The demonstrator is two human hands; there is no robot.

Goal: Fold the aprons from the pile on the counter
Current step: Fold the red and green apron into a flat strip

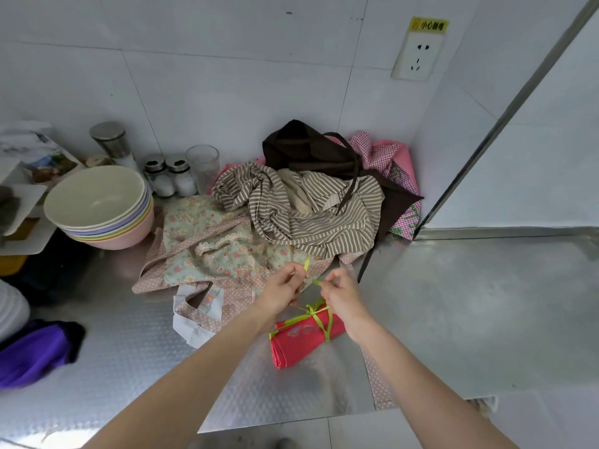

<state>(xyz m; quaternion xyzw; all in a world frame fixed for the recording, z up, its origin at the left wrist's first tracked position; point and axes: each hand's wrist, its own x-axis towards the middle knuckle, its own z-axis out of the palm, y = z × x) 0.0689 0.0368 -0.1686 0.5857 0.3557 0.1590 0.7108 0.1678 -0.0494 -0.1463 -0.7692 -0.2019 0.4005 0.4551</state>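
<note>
A red apron (299,343), folded into a small bundle, lies on the steel counter (470,306) with lime-green strings (319,317) wrapped round it. Just above it, my left hand (285,288) and my right hand (340,291) each pinch an end of the green strings. Behind them sits the pile: a floral apron with pink dotted trim (207,254), a brown-striped apron (311,209), a dark brown one (311,147) and a pink checked one (389,157) in the corner.
A stack of pastel bowls (100,209) stands at the left, with shaker jars (170,176), a glass (203,163) and a steel canister (111,140) behind it. Purple cloth (32,351) lies at the near left. A wall socket (418,53) is on the back wall.
</note>
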